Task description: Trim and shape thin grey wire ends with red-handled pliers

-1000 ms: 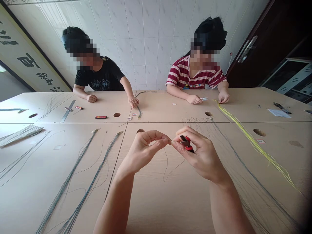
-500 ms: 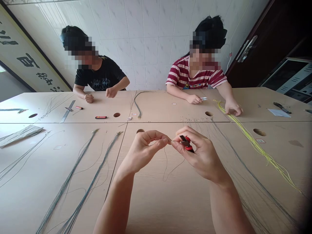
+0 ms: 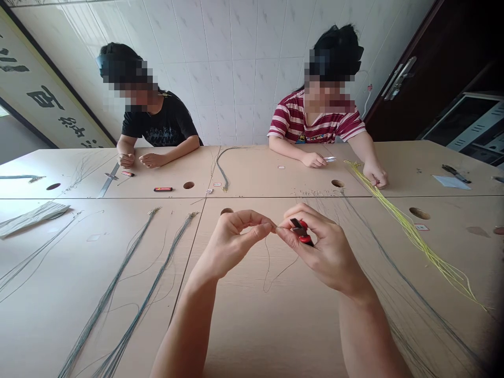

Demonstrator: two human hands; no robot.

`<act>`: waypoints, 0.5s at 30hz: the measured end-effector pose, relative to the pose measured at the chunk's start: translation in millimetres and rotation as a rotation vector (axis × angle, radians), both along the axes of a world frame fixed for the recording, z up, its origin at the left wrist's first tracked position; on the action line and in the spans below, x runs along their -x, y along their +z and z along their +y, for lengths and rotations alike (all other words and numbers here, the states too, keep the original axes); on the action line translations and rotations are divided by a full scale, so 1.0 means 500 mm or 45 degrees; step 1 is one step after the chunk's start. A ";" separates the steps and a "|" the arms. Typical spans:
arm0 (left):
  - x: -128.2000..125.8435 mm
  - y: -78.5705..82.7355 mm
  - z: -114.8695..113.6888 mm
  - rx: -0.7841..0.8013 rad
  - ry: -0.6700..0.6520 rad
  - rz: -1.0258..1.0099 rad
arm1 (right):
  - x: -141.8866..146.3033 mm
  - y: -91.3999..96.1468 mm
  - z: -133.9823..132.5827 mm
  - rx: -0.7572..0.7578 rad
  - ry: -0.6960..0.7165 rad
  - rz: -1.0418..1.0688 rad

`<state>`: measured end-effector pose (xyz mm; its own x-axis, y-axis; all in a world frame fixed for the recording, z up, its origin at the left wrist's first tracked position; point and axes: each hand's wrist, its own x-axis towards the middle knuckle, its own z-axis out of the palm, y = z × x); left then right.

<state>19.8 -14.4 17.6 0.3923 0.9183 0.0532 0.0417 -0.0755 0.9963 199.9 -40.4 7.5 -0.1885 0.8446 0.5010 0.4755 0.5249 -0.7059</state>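
My left hand [image 3: 230, 242] is raised over the wooden table [image 3: 252, 325], thumb and forefinger pinched on the end of a thin grey wire [image 3: 271, 262] that hangs down and curls on the tabletop. My right hand [image 3: 325, 252] meets it fingertip to fingertip and is closed on a small red-handled tool [image 3: 302, 233] with dark jaws at the wire's end. Both hands hover just past the table's middle seam.
Bundles of grey wire [image 3: 129, 294] lie to my left and more run along my right [image 3: 409, 289]. A yellow wire bundle [image 3: 417, 236] lies at right under the hand of a person in a striped shirt [image 3: 315, 123]. A person in black [image 3: 157, 126] sits opposite left.
My hands have stayed still. The person in black drew both hands in to the far left. The striped-shirt person's hand slid outward along the yellow bundle.
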 end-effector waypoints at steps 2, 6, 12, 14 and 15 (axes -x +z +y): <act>-0.001 0.001 0.000 0.002 0.007 0.008 | 0.000 0.001 0.000 -0.007 -0.001 -0.002; 0.000 0.002 0.001 -0.004 0.009 0.013 | 0.000 0.001 0.000 -0.002 -0.001 -0.005; 0.001 0.000 0.001 -0.007 -0.005 -0.001 | 0.000 0.000 0.000 -0.016 0.009 0.013; 0.001 -0.001 0.001 -0.014 -0.011 0.000 | 0.001 0.001 0.001 -0.015 0.011 0.018; 0.001 -0.001 0.001 -0.016 -0.015 -0.001 | 0.001 0.001 0.001 -0.013 0.012 0.018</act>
<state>19.2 -14.0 16.9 0.4029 0.9129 0.0652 0.0402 -0.0888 0.9952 199.5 -40.1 7.8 -0.1889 0.8377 0.5124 0.4605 0.5365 -0.7072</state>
